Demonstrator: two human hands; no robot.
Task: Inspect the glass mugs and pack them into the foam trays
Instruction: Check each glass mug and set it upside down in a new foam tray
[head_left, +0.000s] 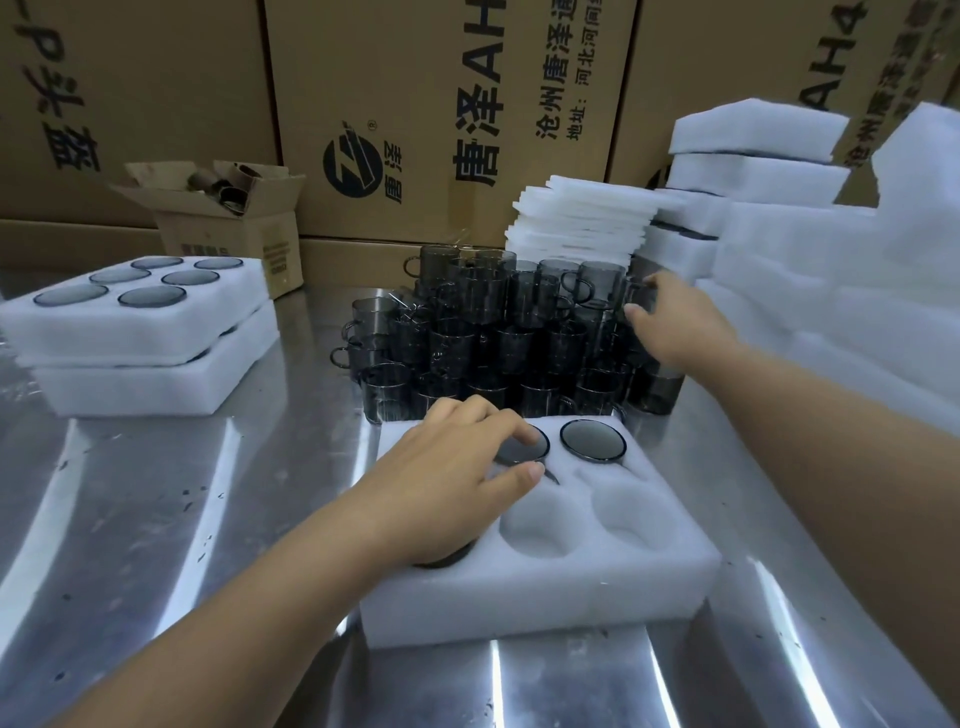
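Mugs are being set into the foam tray (540, 597) that lies at the near middle of the steel tabletop (156, 519). The left hand (452, 467) is spread over the tray's back row, with thumb and fingers curled round one mug (519, 451) that looks not quite down in its pocket. A seated mug (592, 440) is just beside it on the right, and two front pockets (535, 525) are seen empty.

The held mug is best pressed straight down, with the handle lined up to its notch, until its face is level with the neighbour; the foam should not be forced.

Farther back, the right hand (675, 322) is pinched on the next mug (638, 297) at the right edge of the stacked pile (467, 338). That mug should be lifted clear without its neighbours being knocked. Filled trays (62, 332) are stacked by the far left edge.
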